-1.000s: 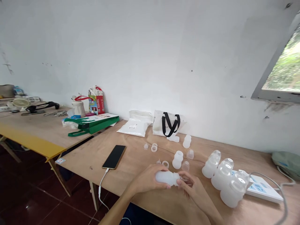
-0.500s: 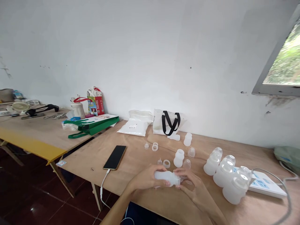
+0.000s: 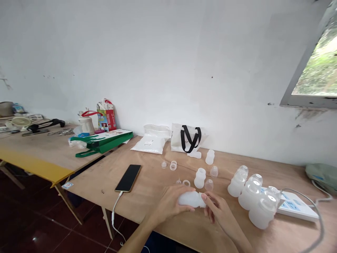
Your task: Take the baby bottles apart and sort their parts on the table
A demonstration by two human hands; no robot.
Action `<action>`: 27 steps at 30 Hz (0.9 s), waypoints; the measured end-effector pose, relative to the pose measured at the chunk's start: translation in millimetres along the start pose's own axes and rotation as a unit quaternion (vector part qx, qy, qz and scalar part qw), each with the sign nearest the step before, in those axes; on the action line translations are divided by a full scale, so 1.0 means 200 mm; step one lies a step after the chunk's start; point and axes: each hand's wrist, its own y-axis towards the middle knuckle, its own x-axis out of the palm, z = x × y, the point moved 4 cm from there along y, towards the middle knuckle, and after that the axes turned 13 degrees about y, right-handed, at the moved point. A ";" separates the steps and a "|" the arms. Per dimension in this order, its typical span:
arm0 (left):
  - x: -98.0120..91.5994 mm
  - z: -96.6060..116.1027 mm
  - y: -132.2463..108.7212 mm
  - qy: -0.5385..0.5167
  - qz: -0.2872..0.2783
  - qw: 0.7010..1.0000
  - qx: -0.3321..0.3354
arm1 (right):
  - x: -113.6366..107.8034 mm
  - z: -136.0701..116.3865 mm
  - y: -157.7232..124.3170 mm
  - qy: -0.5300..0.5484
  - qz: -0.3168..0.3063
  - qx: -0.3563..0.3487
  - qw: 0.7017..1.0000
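Note:
My left hand [image 3: 170, 201] is wrapped round the body of a frosted white baby bottle [image 3: 191, 199], held on its side above the table's front part. At the bottle's neck end, my right hand [image 3: 218, 208] is closed, thumb against the neck and fingers curled beneath. Any ring or nipple at that end is hidden by the fingers. Just beyond the hands stand an uncapped bottle [image 3: 200, 177] and a clear dome cap [image 3: 209, 185]. A white collar ring [image 3: 186, 183] and a nipple [image 3: 178, 181] lie behind my left hand.
Several capped bottles [image 3: 253, 192] stand at the right by a white power strip [image 3: 297, 205] with a cable. A charging phone [image 3: 128, 177] lies at the left. Farther back are another ring [image 3: 173, 165], a standing bottle [image 3: 210, 157], a white package [image 3: 150, 143] and a black-handled bag [image 3: 176, 137].
My right hand has shifted its grip at the neck end, with its fingers now curled under. The nipple end seen there before is now covered. The bottle has moved slightly right.

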 end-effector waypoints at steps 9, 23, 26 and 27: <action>0.05 -0.08 0.00 -0.328 -0.207 0.910 -0.146 | 0.00 -0.12 -0.04 -0.074 -0.045 -0.070 0.994; -0.04 -0.04 0.01 -0.169 -0.042 0.980 -0.094 | -0.01 -0.07 -0.01 -0.004 -0.040 -0.049 0.998; -0.02 -0.07 0.01 -0.216 -0.084 0.965 -0.120 | -0.01 -0.08 -0.02 -0.025 -0.046 -0.094 0.994; 0.01 -0.08 0.02 -0.252 -0.118 0.950 -0.140 | -0.01 -0.10 -0.03 -0.038 -0.046 -0.122 0.991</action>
